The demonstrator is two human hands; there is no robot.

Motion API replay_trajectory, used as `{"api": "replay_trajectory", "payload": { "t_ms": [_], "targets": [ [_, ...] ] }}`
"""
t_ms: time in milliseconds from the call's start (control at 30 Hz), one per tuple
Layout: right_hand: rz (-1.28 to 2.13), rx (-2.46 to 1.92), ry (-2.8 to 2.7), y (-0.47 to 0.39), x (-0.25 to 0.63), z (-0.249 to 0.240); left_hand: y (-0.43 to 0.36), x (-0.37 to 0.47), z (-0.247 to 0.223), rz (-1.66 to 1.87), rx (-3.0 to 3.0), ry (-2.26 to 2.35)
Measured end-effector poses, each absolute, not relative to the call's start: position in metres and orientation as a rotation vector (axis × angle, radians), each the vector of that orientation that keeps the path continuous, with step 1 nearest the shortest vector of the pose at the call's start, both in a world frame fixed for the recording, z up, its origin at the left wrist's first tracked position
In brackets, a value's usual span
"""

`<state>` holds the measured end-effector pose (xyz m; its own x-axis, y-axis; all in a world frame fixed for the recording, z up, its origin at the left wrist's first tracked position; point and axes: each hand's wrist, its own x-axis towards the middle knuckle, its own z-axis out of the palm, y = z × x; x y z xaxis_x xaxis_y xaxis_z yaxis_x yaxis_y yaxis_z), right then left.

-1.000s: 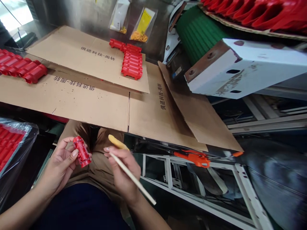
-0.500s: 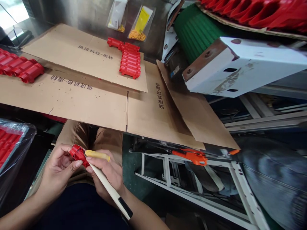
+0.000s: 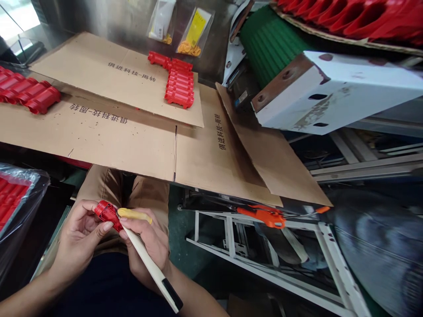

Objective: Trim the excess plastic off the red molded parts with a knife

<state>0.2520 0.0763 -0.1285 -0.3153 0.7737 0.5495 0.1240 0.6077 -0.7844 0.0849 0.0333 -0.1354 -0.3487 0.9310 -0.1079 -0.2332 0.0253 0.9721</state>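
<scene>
Over my lap, my left hand [image 3: 79, 229] is closed on a short, ribbed red plastic tube fitting [image 3: 109, 214], held tilted between thumb and fingers. My right hand [image 3: 147, 242] meets it from the other side. It grips a slim off-white tool handle [image 3: 145, 260] with a black band near its lower end. The tool's working tip is hidden at the red fitting, so its kind cannot be made out. A yellow finger cot [image 3: 134, 214] covers my right index finger.
Cardboard sheets [image 3: 132, 141] cover the bench, with red fittings in rows [image 3: 179, 86] and at left [image 3: 42, 97]. Bags of yellow finger cots [image 3: 193, 35] lie behind. A plastic-lined bin [image 3: 36, 178] stands left. An orange air gun [image 3: 264, 215] hangs below the bench edge, near a white frame [image 3: 271, 275].
The tool handle's lower end has dropped slightly, and the red fitting has shifted a little to the left. Both hands keep their hold.
</scene>
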Motion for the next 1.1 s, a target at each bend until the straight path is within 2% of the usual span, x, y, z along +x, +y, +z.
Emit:
{"api": "replay_trajectory", "payload": {
  "t_ms": [367,467,600,700,900,1100],
  "targets": [
    [0.937,-0.752,-1.831,0.081,0.259,-0.126,0.034,0.083,-0.132,1.505,0.825,1.329],
    [1.096,-0.727,-1.840,0.089,0.262,-0.131,0.036,0.082,-0.134,1.466,0.817,1.310],
    [1.293,-0.783,-1.469,0.101,0.273,-0.138,0.033,0.077,-0.139,1.444,0.626,1.180],
    [1.235,-0.823,-1.385,0.100,0.282,-0.137,0.033,0.072,-0.143,1.486,0.594,1.126],
    [0.918,-0.634,-1.835,0.080,0.283,-0.127,0.040,0.070,-0.137,1.538,0.667,1.155],
    [0.793,-0.647,-1.884,0.076,0.277,-0.129,0.039,0.069,-0.136,1.552,0.696,1.203]
  ]
}}
